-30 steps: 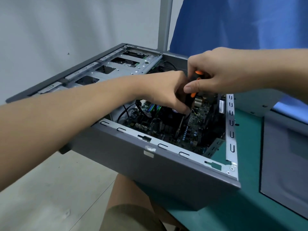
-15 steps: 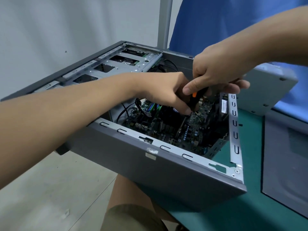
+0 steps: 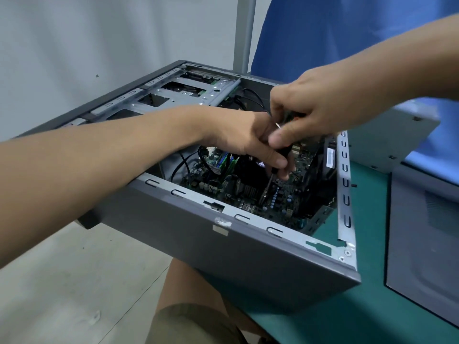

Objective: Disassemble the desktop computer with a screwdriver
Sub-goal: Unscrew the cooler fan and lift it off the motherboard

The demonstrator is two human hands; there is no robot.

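**Case open, guts not out yet**

Side cover's off the desktop case (image 3: 248, 259) on the green surface (image 3: 347, 309). Inside it, right hand (image 3: 315, 112) grips the screwdriver (image 3: 272, 178) handle, left hand (image 3: 248, 142) pinches lower down (motherboard (image 3: 285, 197), cables (image 3: 179, 167) all left).

We see a pale grey-white wall (image 3: 62, 45) filling the left and upper part of the view, softly and evenly lit, plain but for one small dark mark (image 3: 96, 76). A grey upright post (image 3: 246, 33) stands against it, just beside a blue surface (image 3: 335, 33) whose nature we cannot tell. Below us at the left lies a pale floor (image 3: 62, 281) of large tiles with thin joint lines and faint scuffs, and at the lower right we find a table (image 3: 360, 319) with a dark green top.
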